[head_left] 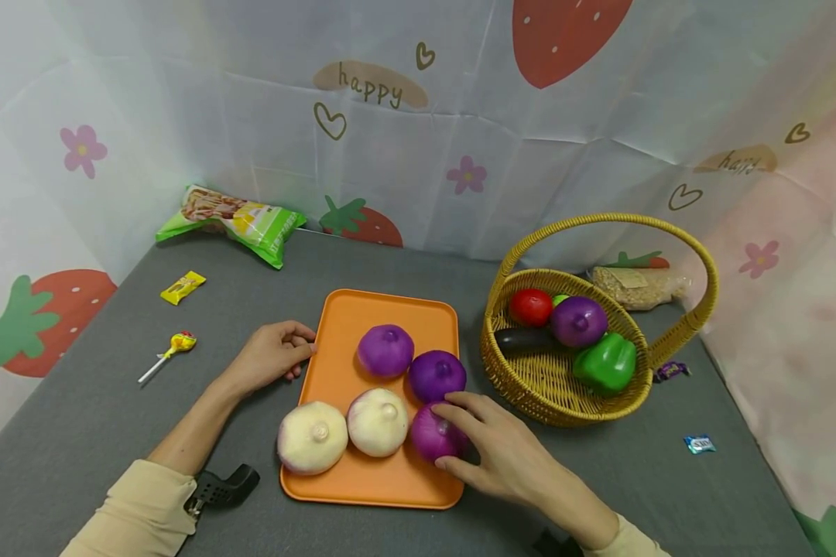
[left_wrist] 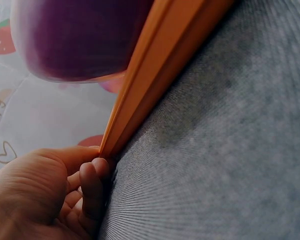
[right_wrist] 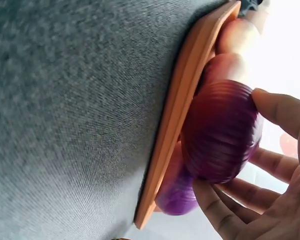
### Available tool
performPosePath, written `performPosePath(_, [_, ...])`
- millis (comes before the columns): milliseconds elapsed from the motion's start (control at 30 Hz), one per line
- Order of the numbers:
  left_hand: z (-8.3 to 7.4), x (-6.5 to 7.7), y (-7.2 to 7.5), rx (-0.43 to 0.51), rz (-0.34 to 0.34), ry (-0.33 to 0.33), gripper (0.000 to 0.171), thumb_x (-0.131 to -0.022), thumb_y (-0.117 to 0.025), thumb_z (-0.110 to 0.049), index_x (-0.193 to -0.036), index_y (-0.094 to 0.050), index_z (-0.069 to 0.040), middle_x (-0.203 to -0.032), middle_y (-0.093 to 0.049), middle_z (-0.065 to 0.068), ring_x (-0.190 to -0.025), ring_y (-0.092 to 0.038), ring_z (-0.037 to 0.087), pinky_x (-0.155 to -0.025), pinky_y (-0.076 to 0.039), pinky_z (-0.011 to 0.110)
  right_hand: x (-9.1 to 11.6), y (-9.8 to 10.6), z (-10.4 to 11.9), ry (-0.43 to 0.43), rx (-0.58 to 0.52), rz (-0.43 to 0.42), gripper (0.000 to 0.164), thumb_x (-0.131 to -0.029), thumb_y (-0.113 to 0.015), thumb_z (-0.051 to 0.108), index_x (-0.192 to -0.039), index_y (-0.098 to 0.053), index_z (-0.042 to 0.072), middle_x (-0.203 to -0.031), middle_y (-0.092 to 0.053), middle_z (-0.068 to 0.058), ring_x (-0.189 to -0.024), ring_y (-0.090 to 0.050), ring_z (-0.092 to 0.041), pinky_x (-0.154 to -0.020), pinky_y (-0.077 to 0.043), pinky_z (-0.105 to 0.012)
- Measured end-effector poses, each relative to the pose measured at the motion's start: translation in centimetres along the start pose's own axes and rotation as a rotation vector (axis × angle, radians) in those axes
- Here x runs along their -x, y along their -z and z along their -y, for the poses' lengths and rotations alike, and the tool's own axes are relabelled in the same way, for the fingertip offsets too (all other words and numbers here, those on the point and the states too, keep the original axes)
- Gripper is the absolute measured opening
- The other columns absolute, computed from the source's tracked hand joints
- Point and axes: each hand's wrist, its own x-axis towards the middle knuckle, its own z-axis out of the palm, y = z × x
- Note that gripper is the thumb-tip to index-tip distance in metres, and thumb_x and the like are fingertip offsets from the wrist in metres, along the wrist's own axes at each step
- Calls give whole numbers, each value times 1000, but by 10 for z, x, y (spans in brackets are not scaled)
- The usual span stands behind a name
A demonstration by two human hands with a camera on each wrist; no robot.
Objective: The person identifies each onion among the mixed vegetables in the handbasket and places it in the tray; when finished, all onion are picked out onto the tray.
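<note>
- Grasping a purple onion (head_left: 435, 435), the right hand (head_left: 501, 452) has its thumb on the near side and its fingers around the far side.
- That onion is at the near right part of the orange tray (head_left: 341, 325); I cannot tell whether it bears on the tray.
- The left hand (head_left: 268, 356) pinches the tray's left edge, its grip being thumb and curled fingers at the rim.
- Two round purple vegetables, a lighter one (head_left: 385, 350) and a darker one (head_left: 436, 376), sit on the tray beyond the held onion.
- Two white vegetables, one at the left edge (head_left: 312, 438) and one in the middle (head_left: 378, 422), sit on its near half.
- Right of the tray, a wicker basket (head_left: 564, 418) holds a tomato (head_left: 531, 308), an eggplant (head_left: 525, 340), a green pepper (head_left: 606, 363) and another purple vegetable (head_left: 579, 321).
- Behind the basket lies a bag of grain (head_left: 637, 288).
- On the table's (head_left: 251, 305) left are a snack bag (head_left: 233, 220), a yellow packet (head_left: 183, 287) and a lollipop (head_left: 181, 341).
- A purple candy (head_left: 671, 372) and a blue candy (head_left: 700, 443) lie at the right.
</note>
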Motion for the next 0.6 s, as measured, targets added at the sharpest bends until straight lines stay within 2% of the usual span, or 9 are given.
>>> performPosePath(433, [2,-1,0,-15,-9,-11,29,-95,-63,-18,-115,-62,2,-85,-67,11,-58,-59,10,-53,-53,25,-5,-4,-2,-25,2,-24,54,-86,-75,36,-133,-58,19,-136,-57,-8,-120,-60,-23,-95,-54,-39])
performPosePath(600, [2,-1,-1,23,1,-12,30,-94,-63,-17,-116,-62,4,-85,-67,12,-58,-59,9,-53,-53,26,-8,-6,-4,-3,16,-49,54,-84,-77,32,-133,-58,18,-139,-56,-11,-123,-58,-24,-97,-53,-41])
